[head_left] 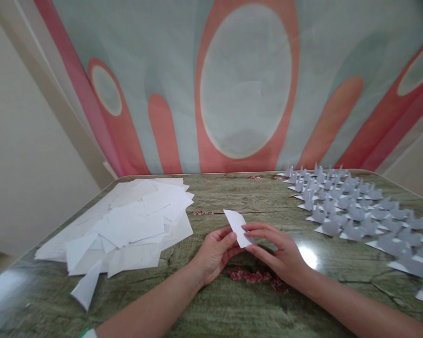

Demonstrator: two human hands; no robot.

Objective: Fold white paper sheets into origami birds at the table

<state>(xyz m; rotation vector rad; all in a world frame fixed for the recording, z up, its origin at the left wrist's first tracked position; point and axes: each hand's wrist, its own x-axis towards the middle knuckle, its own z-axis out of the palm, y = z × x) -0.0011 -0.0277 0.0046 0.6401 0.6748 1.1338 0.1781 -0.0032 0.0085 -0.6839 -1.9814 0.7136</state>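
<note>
A small folded piece of white paper point(237, 226) is held up between my two hands, above the middle of the table. My left hand point(216, 251) grips its lower left side, with the thumb on the front and the fingers behind. From the right, my right hand point(277, 246) pinches the paper's lower right edge, its fingertips on the face and the thumb near the bottom corner. The paper has a slanted top with a pointed upper left corner. Part of it is hidden behind the fingers.
Loose white paper sheets point(134, 220) lie in a heap on the left, with a folded paper piece point(87, 287) at its near edge. Rows of folded white paper birds point(356, 211) stand on the right of the wood-patterned table point(183, 300). A patterned wall point(176, 84) rises behind.
</note>
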